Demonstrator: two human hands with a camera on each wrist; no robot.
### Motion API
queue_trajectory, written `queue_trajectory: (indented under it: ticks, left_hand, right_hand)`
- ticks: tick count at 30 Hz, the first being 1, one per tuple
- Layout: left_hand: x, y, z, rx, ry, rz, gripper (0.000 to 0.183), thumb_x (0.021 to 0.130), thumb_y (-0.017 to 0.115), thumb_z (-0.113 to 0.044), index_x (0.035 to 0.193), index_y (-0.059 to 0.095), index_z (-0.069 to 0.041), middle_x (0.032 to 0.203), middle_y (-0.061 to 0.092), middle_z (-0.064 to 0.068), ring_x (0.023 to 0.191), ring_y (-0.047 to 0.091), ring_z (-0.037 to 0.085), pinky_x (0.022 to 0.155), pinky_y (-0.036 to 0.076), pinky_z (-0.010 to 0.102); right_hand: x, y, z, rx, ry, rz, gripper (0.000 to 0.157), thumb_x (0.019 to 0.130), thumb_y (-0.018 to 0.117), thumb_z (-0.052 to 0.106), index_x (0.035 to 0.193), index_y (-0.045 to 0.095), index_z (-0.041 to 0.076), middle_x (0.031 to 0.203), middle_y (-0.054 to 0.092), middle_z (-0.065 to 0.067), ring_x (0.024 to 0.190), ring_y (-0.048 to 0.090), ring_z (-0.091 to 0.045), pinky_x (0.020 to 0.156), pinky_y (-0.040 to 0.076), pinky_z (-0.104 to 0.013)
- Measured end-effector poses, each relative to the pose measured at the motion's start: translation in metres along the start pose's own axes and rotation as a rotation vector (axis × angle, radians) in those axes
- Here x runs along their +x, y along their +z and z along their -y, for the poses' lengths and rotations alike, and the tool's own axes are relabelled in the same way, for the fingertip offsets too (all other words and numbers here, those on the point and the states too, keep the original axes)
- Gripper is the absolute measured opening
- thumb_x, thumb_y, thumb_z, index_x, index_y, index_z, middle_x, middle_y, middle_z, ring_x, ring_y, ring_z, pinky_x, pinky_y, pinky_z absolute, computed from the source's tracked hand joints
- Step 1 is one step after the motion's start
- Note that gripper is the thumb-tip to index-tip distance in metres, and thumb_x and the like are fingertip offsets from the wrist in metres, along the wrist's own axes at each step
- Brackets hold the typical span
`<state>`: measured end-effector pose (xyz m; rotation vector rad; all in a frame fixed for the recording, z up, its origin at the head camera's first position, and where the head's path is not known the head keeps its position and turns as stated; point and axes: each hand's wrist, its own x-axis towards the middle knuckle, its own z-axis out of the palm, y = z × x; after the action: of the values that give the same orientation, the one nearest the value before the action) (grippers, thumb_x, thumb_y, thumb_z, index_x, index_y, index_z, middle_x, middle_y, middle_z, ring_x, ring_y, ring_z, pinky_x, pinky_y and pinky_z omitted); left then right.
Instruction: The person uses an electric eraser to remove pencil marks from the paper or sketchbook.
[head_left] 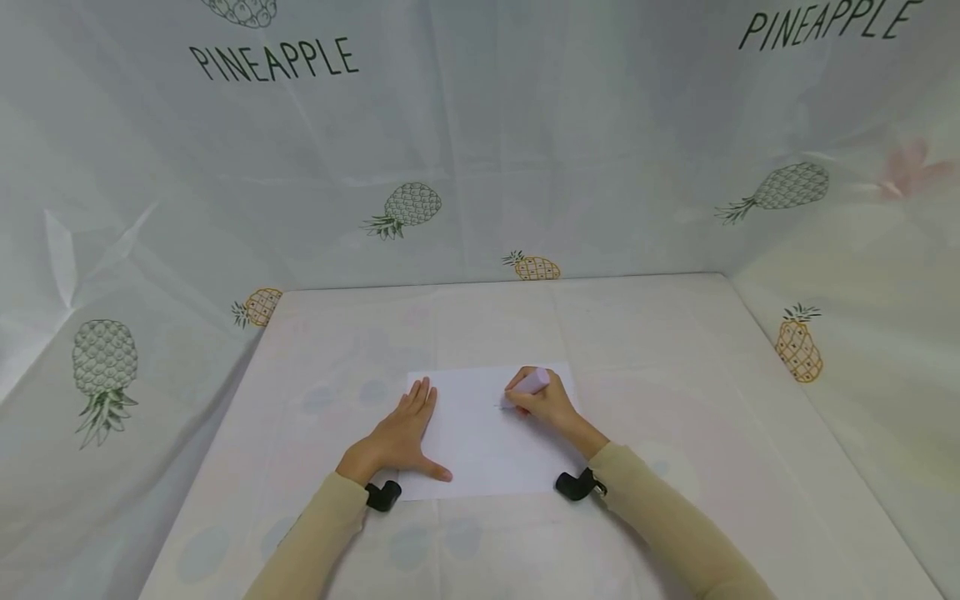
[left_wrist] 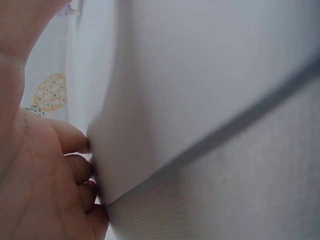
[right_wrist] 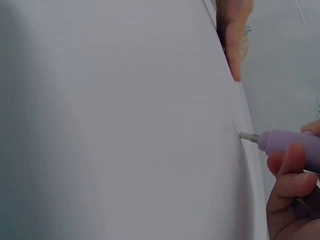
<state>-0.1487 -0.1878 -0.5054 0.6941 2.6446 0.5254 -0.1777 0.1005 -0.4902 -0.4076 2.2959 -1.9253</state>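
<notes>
A white sheet of paper [head_left: 480, 454] lies on the table. My left hand [head_left: 402, 435] rests spread on its left side, the thumb reaching along the near part of the sheet; in the left wrist view the fingertips [left_wrist: 95, 220] touch the paper near its edge. My right hand [head_left: 551, 403] grips a thick light-purple marker [head_left: 533, 382] over the paper's upper right. The right wrist view shows the marker's pale tip [right_wrist: 248, 136] meeting the paper surface. A faint short mark [head_left: 498, 406] shows beside the tip, and small dark specks lie on the sheet.
A pale cloth with faint coloured dots covers the table [head_left: 660, 333]. White curtains printed with pineapples [head_left: 412, 204] hang behind and at both sides. A black wrist camera [head_left: 384, 496] sits by the left cuff, and another black camera [head_left: 576, 485] by the right cuff.
</notes>
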Motion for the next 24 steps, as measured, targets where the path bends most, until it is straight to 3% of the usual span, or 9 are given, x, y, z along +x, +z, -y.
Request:
queue_trajectory:
  ticks: [12, 24]
  left_hand:
    - [0.0007, -0.0006, -0.0001, 0.000, -0.002, 0.003, 0.140, 0.064, 0.085, -0.066, 0.156, 0.007, 0.007, 0.163, -0.006, 0.024, 0.150, -0.006, 0.037, 0.120, 0.010, 0.052]
    - [0.0006, -0.0003, 0.0016, 0.023, 0.012, 0.001, 0.142, 0.063, 0.080, -0.073, 0.157, 0.007, 0.006, 0.163, -0.007, 0.024, 0.150, -0.006, 0.037, 0.120, 0.007, 0.051]
  right_hand:
    - [0.0027, 0.0082, 0.0036, -0.038, 0.020, 0.014, 0.005, 0.083, 0.069, -0.008, 0.085, 0.066, -0.011, 0.068, 0.064, -0.005, 0.056, 0.062, -0.028, 0.052, 0.053, -0.031]
    - [0.0026, 0.0079, 0.0048, -0.050, 0.011, 0.031, 0.003, 0.083, 0.069, -0.008, 0.084, 0.066, -0.010, 0.066, 0.064, -0.005, 0.055, 0.060, -0.025, 0.050, 0.049, -0.025]
